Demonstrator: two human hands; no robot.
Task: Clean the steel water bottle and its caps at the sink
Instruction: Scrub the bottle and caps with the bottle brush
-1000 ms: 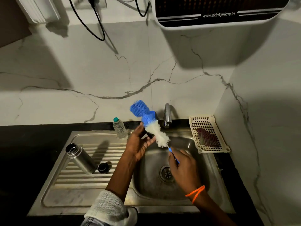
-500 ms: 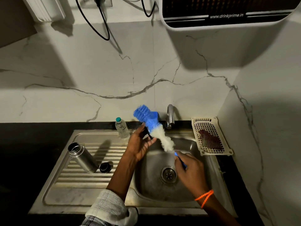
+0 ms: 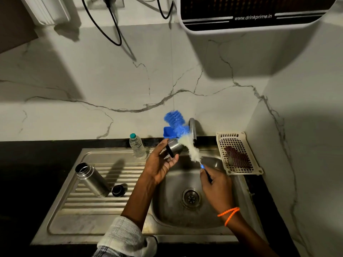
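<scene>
The open steel water bottle stands on the ribbed drainboard at the left, with a small black cap beside its base. My left hand holds a steel cup-shaped cap over the sink basin's back left edge. My right hand grips the thin handle of a bottle brush with white and blue bristles. The brush slants up and left, its white bristles touching the steel cap.
The steel sink has a drain in its basin and a tap at the back. A small plastic water bottle stands behind the drainboard. A blue box sits by the tap. A white basket lies at the right.
My left hand has turned, so the steel cap in it shows. The brush has shifted slightly right against the cap. The camera has moved a little closer.
</scene>
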